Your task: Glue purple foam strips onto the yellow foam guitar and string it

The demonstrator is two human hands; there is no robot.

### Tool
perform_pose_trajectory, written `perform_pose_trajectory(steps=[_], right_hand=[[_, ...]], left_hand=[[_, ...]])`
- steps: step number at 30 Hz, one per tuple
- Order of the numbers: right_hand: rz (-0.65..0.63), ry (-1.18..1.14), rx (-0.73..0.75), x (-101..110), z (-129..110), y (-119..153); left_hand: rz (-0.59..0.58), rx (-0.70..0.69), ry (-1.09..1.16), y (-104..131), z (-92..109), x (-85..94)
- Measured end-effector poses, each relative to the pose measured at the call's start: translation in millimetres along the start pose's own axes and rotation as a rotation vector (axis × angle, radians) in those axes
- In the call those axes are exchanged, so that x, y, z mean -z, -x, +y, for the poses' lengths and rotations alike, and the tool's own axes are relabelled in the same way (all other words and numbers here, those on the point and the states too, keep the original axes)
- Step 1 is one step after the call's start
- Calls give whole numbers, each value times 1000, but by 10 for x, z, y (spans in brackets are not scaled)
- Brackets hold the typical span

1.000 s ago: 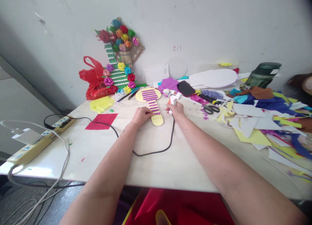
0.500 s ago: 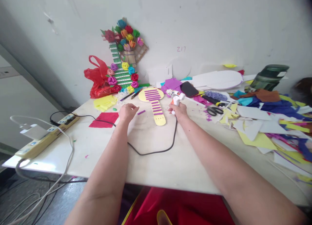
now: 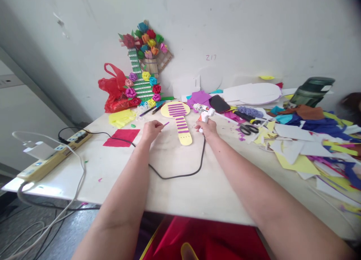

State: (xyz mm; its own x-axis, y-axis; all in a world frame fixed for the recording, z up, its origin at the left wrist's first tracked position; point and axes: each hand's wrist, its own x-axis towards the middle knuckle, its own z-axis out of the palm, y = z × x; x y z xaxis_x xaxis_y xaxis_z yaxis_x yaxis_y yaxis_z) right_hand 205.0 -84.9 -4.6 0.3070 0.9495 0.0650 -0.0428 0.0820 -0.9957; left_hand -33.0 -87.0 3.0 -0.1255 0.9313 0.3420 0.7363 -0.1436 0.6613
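Between the fingertips of my left hand point(image 3: 152, 131) is a small purple strip point(image 3: 166, 124), its free end pointing to the right. My right hand point(image 3: 207, 127) is wrapped round the handle of a white glue gun point(image 3: 205, 112), whose nozzle points up and left. Between my hands lies a yellow cutout point(image 3: 185, 138) with a rounded top and a narrow stem, crossed by rows of purple strips. A black cord point(image 3: 180, 176) runs from the glue gun across the table and under my left forearm.
Left: red paper point(image 3: 121, 138), yellow paper point(image 3: 122, 118), a power strip point(image 3: 53, 156) and a red bag point(image 3: 114, 87). Behind stands a green guitar-shaped craft point(image 3: 143, 88) with paper flowers. Right: scissors point(image 3: 248, 129), a dark bottle point(image 3: 313, 91) and heaped paper scraps point(image 3: 299, 143).
My left hand has picked up the purple strip from the table and moved slightly right. My right hand and the glue gun are nearly where they were.
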Motion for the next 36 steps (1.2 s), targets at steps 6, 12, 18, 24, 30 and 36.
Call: perform_pose_trajectory(steps=[6, 12, 18, 24, 30, 36], right_hand=[[-5, -8, -14, -2, -8, 7], [-10, -19, -12, -6, 5, -14], [-10, -10, -19, -4, 5, -16], [-17, -12, -20, -5, 15, -26], [-19, -14, -18, -11, 29, -41], [-16, 3, -24, -8, 8, -29]], left_hand=[[-243, -117, 338, 112, 310, -166], [-256, -290, 64, 158, 437, -261], [-235, -469, -237, 146, 452, -272], [-191, -576, -307, 153, 457, -303], [-214, -522, -298, 134, 434, -333], [-203, -523, -251, 93, 365, -368]])
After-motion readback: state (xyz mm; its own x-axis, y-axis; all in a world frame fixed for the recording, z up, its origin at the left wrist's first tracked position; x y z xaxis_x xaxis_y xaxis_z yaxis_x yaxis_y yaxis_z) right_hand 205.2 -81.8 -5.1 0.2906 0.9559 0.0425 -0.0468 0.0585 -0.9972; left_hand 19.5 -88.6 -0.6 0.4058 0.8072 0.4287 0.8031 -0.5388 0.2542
